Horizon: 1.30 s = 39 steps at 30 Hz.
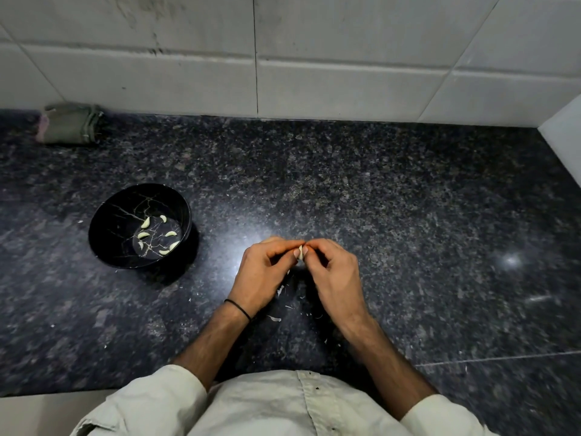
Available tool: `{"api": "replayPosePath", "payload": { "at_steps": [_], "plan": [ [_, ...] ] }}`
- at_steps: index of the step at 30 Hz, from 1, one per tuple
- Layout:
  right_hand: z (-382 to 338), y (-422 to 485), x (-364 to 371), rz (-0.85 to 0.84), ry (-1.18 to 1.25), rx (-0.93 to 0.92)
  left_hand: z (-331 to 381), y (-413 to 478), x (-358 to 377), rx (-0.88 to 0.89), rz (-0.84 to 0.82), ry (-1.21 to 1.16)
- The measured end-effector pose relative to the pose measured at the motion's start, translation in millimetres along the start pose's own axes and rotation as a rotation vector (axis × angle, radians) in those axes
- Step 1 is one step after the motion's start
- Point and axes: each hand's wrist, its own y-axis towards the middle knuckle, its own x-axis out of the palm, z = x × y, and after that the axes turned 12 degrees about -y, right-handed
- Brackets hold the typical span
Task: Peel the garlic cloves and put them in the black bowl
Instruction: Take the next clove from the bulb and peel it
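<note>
Over the dark granite counter, my left hand (262,272) and my right hand (333,272) meet at their fingertips. Both pinch one small pale garlic clove (301,252) between them, and most of the clove is hidden by the fingers. The black bowl (103,221) stands to the left of my hands, with gold crack-like lines inside. Several peeled cloves (144,235) lie on its bottom.
Scraps of white garlic skin (274,318) lie scattered on the counter (408,199) below and around my hands. A folded grey-green cloth (70,123) sits at the back left against the white tiled wall. A white wall corner (566,133) juts in at the right.
</note>
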Motion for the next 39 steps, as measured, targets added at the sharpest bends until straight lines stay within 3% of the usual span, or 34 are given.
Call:
{"api": "replayPosePath", "payload": {
  "at_steps": [14, 20, 27, 39],
  "plan": [
    [3.8, -1.1, 10.3, -0.097, 0.382, 0.281, 0.3, -2.1, 2.9, -0.156, 0.026, -0.278],
    [3.9, 0.5, 11.0, -0.102, 0.411, 0.228, -8.3, -2.1, 1.5, -0.188, 0.079, -0.256],
    [3.9, -0.2, 18.3, -0.063, 0.59, 0.366, -9.4, -5.3, 6.5, -0.233, 0.142, -0.424],
    [4.5, -2.8, 16.1, -0.077, 0.528, 0.279, -12.8, -4.3, 4.1, -0.184, 0.132, -0.432]
  ]
}}
